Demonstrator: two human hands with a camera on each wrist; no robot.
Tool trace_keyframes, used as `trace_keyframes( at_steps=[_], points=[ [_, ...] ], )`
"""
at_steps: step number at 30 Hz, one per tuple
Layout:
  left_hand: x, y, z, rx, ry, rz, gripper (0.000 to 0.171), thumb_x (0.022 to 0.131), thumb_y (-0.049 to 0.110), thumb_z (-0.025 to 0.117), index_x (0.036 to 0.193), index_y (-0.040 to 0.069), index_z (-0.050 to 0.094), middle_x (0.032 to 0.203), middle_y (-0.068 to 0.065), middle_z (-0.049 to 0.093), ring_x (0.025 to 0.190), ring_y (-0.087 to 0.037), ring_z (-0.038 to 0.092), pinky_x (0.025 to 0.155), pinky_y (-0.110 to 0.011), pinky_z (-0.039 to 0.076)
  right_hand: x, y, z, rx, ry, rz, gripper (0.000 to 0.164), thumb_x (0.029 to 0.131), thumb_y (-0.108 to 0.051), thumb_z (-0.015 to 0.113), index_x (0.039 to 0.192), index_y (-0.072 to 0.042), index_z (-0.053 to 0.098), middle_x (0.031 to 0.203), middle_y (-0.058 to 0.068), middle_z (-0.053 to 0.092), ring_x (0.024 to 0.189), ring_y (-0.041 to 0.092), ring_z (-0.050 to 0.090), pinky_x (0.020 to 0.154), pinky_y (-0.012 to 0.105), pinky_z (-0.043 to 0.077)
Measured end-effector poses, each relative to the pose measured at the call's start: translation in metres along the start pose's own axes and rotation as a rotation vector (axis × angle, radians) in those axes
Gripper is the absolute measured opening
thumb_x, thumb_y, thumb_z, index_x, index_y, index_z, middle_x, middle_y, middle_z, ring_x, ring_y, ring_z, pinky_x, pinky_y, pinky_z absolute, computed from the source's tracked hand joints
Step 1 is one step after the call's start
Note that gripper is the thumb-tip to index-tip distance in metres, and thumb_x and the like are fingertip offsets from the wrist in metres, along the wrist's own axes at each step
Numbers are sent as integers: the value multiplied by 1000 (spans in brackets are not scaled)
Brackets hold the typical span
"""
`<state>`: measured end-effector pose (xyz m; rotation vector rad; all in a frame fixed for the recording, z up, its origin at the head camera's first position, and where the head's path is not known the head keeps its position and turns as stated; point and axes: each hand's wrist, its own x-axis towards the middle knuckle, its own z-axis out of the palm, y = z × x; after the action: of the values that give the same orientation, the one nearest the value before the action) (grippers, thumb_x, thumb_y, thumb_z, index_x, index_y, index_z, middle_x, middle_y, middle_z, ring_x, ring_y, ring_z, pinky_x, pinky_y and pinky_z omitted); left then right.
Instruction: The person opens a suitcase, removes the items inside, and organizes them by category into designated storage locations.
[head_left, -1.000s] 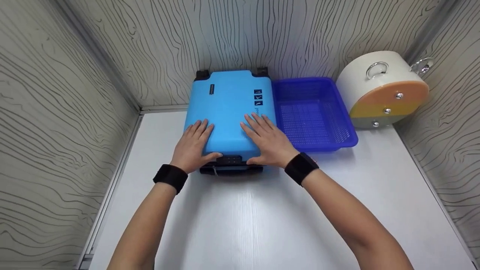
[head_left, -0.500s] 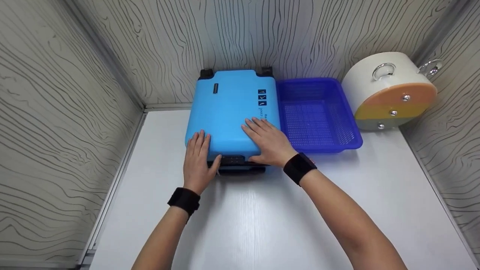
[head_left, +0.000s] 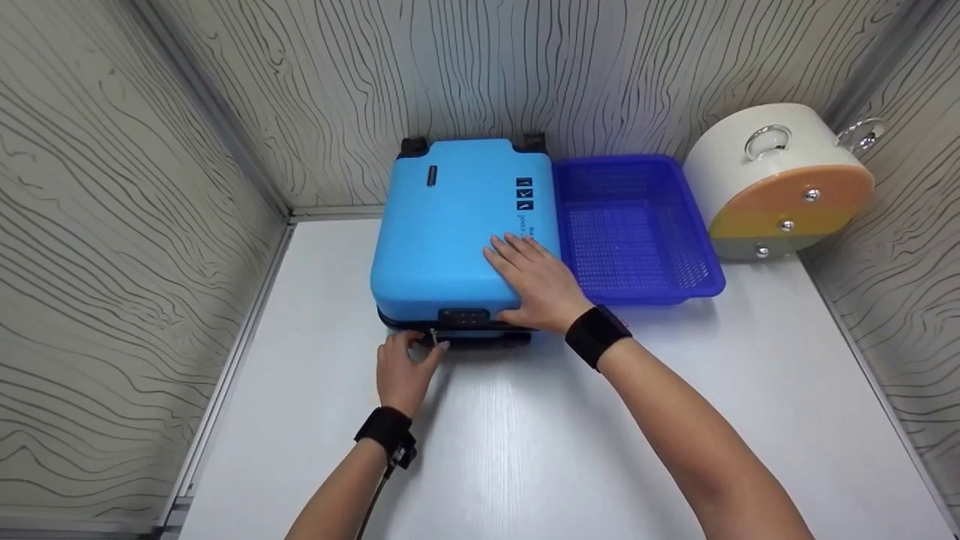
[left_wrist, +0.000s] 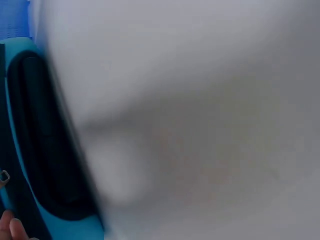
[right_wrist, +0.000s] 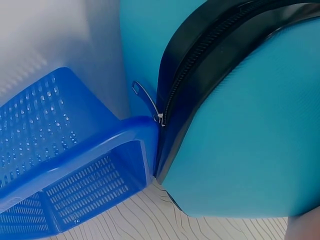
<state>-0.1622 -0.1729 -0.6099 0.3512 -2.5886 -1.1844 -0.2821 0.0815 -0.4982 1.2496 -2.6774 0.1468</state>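
Observation:
A light blue suitcase (head_left: 465,225) lies flat against the back wall, its black zip band facing the front. My right hand (head_left: 544,289) rests on its front right corner, fingers spread over the top. At the front left, my left hand (head_left: 405,371) has its thumb and bent fingers either side of a small metal zipper pull (head_left: 433,337). The left wrist view shows the fingertips (left_wrist: 18,229) apart from that zipper pull (left_wrist: 4,178), beside the black handle (left_wrist: 47,135). Another zipper pull (right_wrist: 145,98) hangs on the suitcase's side in the right wrist view.
A blue plastic basket (head_left: 701,289) stands right against the suitcase's side. Farther right is a round cream box (head_left: 739,142) with orange, yellow and green drawer fronts and metal rings. Patterned walls enclose the white table (head_left: 495,450) at the back and sides.
My left hand has slid off the suitcase's top and down to the zipper pull at its front, the fingers now bent. My right hand has stayed on the top.

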Motion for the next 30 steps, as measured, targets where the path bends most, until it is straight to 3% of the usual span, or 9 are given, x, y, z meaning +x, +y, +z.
trace_keyframes(
  at_steps=[7, 14, 23, 30],
  points=[
    [1, 1, 0, -132, 22, -42, 16, 96, 33, 74, 98, 17, 76, 97, 1, 62, 88, -18, 56, 78, -35, 46, 0, 0, 1, 25, 3, -2, 107, 85, -52, 81, 164, -11, 22, 168, 11, 22, 155, 28, 16, 125, 40, 6],
    [1, -1, -8, -187, -13, -81, 17, 99, 32, 69, 106, 18, 76, 96, 5, 70, 90, -14, 64, 77, -35, 53, -1, 1, 1, 16, 17, -1, 107, 84, -53, 81, 164, -11, 24, 168, 11, 23, 155, 28, 17, 125, 41, 7],
    [10, -10, -21, -148, -27, -50, 14, 99, 29, 72, 100, 16, 77, 90, 4, 70, 83, -14, 64, 71, -35, 53, 0, 2, 0, 22, -2, 7, 108, 84, -54, 80, 164, -13, 22, 169, 8, 21, 156, 26, 14, 125, 39, 4],
    [16, -26, -40, -122, -10, -66, 14, 100, 27, 70, 102, 15, 77, 94, 1, 71, 87, -16, 63, 72, -35, 50, 0, 3, 1, 15, -4, -2, 108, 84, -55, 80, 164, -13, 21, 169, 8, 20, 156, 26, 14, 125, 40, 4]
  ],
)
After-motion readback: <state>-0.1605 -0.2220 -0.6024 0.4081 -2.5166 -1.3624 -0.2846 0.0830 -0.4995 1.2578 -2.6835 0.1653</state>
